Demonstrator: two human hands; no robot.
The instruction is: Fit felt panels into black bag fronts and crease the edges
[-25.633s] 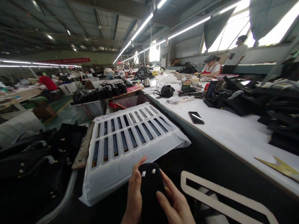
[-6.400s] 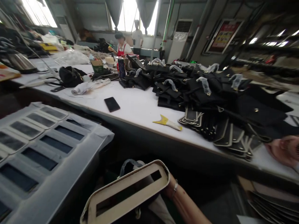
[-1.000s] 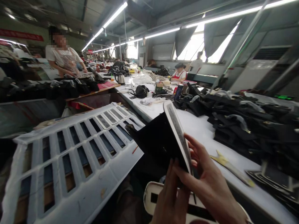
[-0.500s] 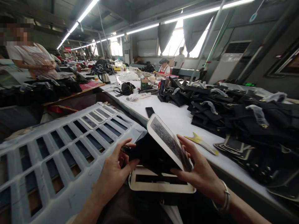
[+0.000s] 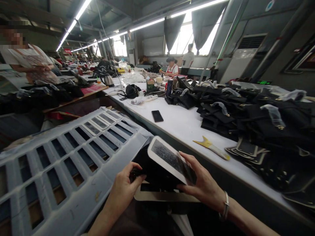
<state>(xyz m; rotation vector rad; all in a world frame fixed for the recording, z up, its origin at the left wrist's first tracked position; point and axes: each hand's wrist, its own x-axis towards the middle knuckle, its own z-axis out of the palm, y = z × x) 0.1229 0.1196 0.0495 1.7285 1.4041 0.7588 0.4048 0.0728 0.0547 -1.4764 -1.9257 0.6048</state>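
Note:
My left hand point(image 5: 126, 183) pinches the edge of a black, flexible bag piece point(image 5: 150, 167) in front of me. An oblong panel point(image 5: 169, 159), with a pale rim and a speckled dark middle, lies tilted against that black piece. Gripping the panel's right end is my right hand point(image 5: 200, 180), thumb below and fingers above. Whether the panel is fixed to the black piece I cannot tell. Beneath both hands, close to my lap, is a second pale-rimmed part point(image 5: 164, 196) with a dark slot, partly covered by the held pieces.
To the left is a pale slotted rack point(image 5: 81, 196), with several pale-rimmed panels point(image 5: 99, 123) at its far end. The white table point(image 5: 177, 126) carries a phone point(image 5: 157, 115), a yellow forked tool point(image 5: 211, 147) and piled black bags point(image 5: 248, 114). A person point(image 5: 36, 62) stands far left.
The panel has come down and leans flatter, and my right hand has shifted left with it. More of the phone behind it now shows. My left hand keeps its pinch.

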